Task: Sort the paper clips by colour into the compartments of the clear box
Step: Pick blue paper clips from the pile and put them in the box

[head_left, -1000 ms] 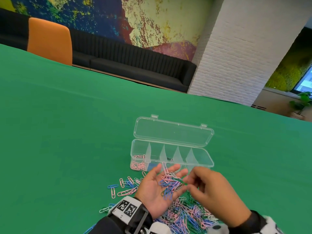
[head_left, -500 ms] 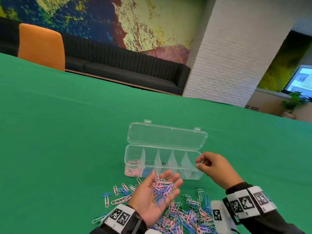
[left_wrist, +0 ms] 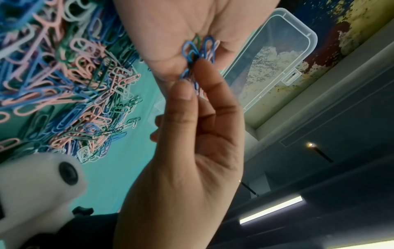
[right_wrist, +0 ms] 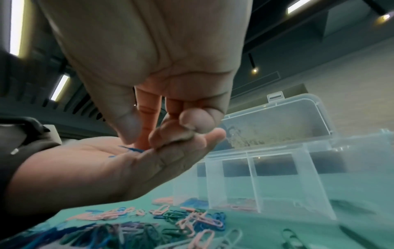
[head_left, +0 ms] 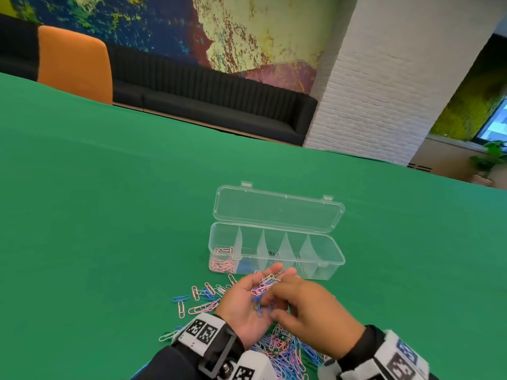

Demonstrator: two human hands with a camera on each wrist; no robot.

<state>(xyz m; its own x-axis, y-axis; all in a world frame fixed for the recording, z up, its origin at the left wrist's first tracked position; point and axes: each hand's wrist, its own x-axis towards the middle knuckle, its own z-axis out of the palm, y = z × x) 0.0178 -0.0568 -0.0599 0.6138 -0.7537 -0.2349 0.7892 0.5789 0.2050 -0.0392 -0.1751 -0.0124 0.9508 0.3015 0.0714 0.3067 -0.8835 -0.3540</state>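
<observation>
My left hand (head_left: 244, 300) lies palm up in front of the clear box (head_left: 323, 270) and carries a small heap of pink, blue and white paper clips (head_left: 263, 287). Over that palm my right hand (head_left: 282, 300) reaches down; its thumb and forefinger pinch a blue paper clip (left_wrist: 189, 74) from the heap. The box's lid (head_left: 277, 209) is folded back. Pink clips (head_left: 222, 264) fill the leftmost compartment and blue clips (head_left: 244, 266) lie in the one beside it. The right hand hides part of the heap.
A large mixed pile of clips (head_left: 282, 352) lies on the green table (head_left: 109, 215) under and behind my hands. Loose pink and blue clips (head_left: 197, 300) are scattered to the left. An orange chair (head_left: 74, 61) and a black sofa (head_left: 219, 105) stand beyond the far edge.
Half a second ago my right hand was at the box's right end; it has come back over the left palm and pinches a blue clip. The left hand stayed palm up.
</observation>
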